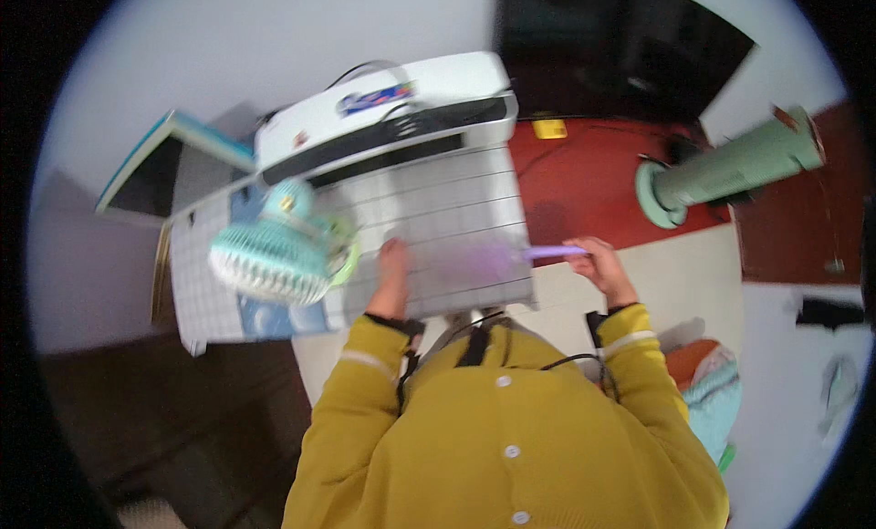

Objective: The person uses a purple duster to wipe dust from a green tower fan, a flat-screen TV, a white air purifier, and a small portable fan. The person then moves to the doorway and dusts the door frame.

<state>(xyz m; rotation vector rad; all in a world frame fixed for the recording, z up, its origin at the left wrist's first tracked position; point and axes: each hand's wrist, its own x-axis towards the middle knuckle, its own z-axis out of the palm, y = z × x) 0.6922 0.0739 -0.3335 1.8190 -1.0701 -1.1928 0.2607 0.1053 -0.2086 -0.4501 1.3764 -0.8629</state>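
My right hand (599, 265) grips the handle of a purple duster (540, 252), whose blurred purple head lies over a table with a grey checked cover (445, 231). Farther left, my left hand (393, 265) is over the same cover, close to the green base of a teal electric fan (277, 252). Whether the left hand touches the cover or holds anything is too blurred to tell. At the back of the table stands a long white appliance with a black front strip (390, 122), with cables on top.
A teal-framed panel (171, 163) leans at the back left. Right of the table is a red surface (582, 173) bearing a yellow object (549, 128) and a green cylindrical appliance (739, 166), below a large black screen (616, 50). Dark furniture (191, 406) stands lower left.
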